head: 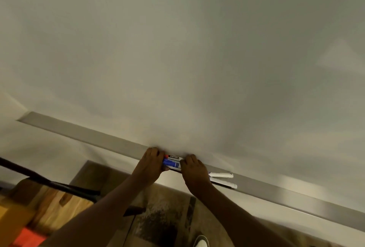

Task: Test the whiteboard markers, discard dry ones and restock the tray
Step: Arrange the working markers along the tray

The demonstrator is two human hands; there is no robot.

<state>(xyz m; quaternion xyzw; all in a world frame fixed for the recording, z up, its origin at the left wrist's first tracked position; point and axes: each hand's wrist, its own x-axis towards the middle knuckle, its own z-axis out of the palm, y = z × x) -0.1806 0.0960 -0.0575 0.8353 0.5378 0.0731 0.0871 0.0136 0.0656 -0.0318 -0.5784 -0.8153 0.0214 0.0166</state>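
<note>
— Where are the markers?

— Down on the tray (88, 132), the grey ledge along the bottom edge of the whiteboard (177, 49). A blue marker (171, 163) lies lengthwise between the person's two hands, and just behind it, nearer the board, is a red-tipped marker (173, 157) with a black printed label.

— And the hands?

— The left hand (151, 162) has its fingers curled over the left end of the blue marker and grips it. The right hand (194, 169) is curled round the other end. Both sit right on the tray, knuckles up against the board.

— Anything else on that ledge?

— Two white markers, just to the right of the right hand. One (221, 175) lies nearer the board; the other (225, 183) lies along the front lip. Their near ends are hidden behind the wrist.

— Below that?

— Mottled floor (158, 217), a white shoe (201, 241) at the bottom edge, and some wooden furniture (49, 197) off to the left.
</note>
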